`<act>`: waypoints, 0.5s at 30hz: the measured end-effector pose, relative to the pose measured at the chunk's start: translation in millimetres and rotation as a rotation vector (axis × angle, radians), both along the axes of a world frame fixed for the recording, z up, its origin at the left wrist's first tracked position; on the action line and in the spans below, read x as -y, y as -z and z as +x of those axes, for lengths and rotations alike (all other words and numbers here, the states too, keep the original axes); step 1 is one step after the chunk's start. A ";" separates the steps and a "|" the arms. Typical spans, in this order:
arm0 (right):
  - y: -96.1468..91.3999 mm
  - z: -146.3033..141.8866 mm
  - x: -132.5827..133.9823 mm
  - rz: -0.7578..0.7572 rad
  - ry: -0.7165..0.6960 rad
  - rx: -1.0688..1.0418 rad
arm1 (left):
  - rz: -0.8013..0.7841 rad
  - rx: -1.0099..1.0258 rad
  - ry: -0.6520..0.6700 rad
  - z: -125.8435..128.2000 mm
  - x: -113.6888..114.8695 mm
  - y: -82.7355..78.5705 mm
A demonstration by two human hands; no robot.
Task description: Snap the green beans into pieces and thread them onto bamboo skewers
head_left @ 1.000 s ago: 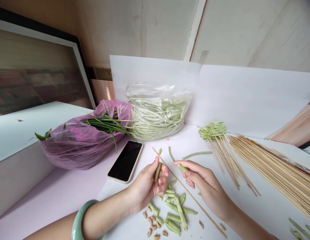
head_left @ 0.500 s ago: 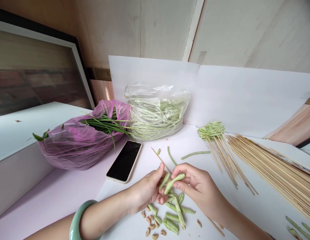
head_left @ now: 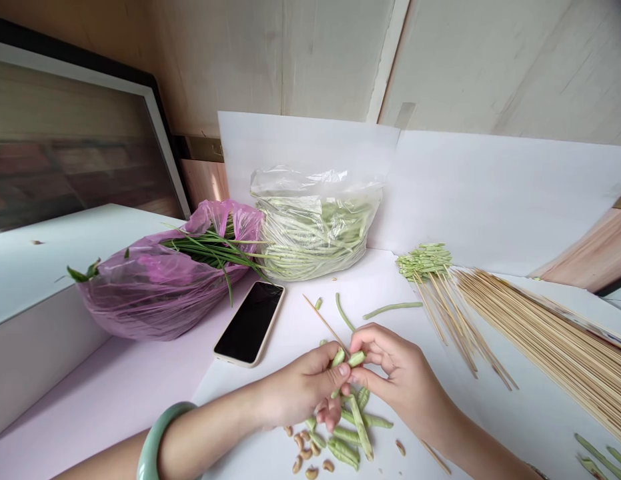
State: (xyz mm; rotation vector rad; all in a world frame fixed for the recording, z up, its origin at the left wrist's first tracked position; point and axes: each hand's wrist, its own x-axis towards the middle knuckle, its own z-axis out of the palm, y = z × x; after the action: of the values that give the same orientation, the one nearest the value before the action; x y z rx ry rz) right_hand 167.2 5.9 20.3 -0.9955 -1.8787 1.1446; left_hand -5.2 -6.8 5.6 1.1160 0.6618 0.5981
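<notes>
Right thumb & index (head_left: 364,341) pinch a short green bean piece (head_left: 357,359) hard, left thumb & fingertips (head_left: 341,371) pressed round a 2nd bean piece (head_left: 339,357) just beside it, left hand (head_left: 303,390) and right hand (head_left: 403,377) nearly touching over the pile of cut beans (head_left: 347,433) on the white sheet (head_left: 290,327). Bamboo skewer (head_left: 323,323) runs behind the fingers, long axis far left to near right, tip pointing far left; can't tell if it's through the beans. Risk: too hard a squeeze could split a piece, or a slip could jab a finger on the tip or drop beans onto the pile.
</notes>
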 end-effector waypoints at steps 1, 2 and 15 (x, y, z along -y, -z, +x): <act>-0.4 0.2 0.5 0.006 0.002 0.009 | 0.000 0.016 0.011 0.1 -0.1 1.0; -0.9 0.8 1.0 0.020 0.011 0.029 | 0.003 0.029 0.017 0.1 -0.3 1.9; -18.7 9.1 0.2 0.008 -0.130 0.203 | 0.136 -0.062 0.089 -10.9 -2.9 -10.1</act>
State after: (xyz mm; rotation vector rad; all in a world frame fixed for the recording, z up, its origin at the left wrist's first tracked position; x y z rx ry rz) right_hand 176.3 5.6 39.0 -1.0306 -2.1342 1.1446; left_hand -16.1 -3.9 15.7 1.2885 0.6281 0.5398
